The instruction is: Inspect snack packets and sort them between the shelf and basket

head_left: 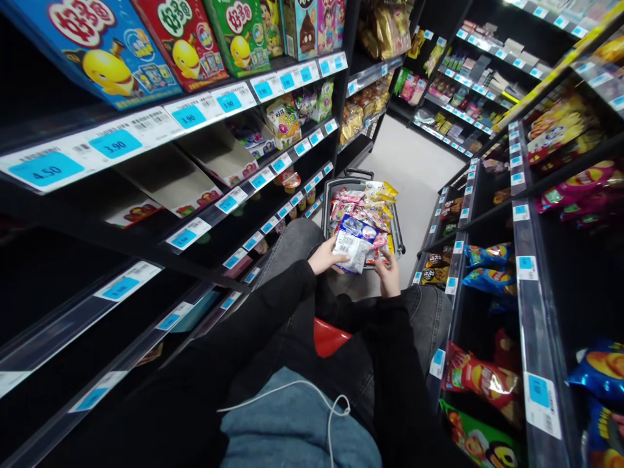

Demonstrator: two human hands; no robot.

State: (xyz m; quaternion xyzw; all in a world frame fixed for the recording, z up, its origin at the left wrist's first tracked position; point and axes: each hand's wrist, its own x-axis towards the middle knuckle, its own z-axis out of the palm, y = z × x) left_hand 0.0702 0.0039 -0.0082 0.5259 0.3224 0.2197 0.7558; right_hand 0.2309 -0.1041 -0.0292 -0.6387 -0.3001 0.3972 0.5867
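My left hand [325, 256] grips the left edge of a blue-and-white snack packet [353, 243], thumb on top. Its printed back, with a barcode, faces up. My right hand [389, 274] is just right of the packet's lower corner, fingers curled and apart, with a small gap between; nothing shows in it. Beyond and beneath the packet stands a grey shopping basket [398, 224], heaped with several snack packets [363, 207] in red, pink, white and yellow. The held packet hides part of that heap.
Shelves line both sides of the aisle. On the left are boxed snacks [185, 45], open cardboard trays [170, 179] and price rails [214, 110]. Chip bags [487, 374] fill parts of the right shelves. A red seat [329, 338] shows between my legs; pale floor [414, 156] lies ahead.
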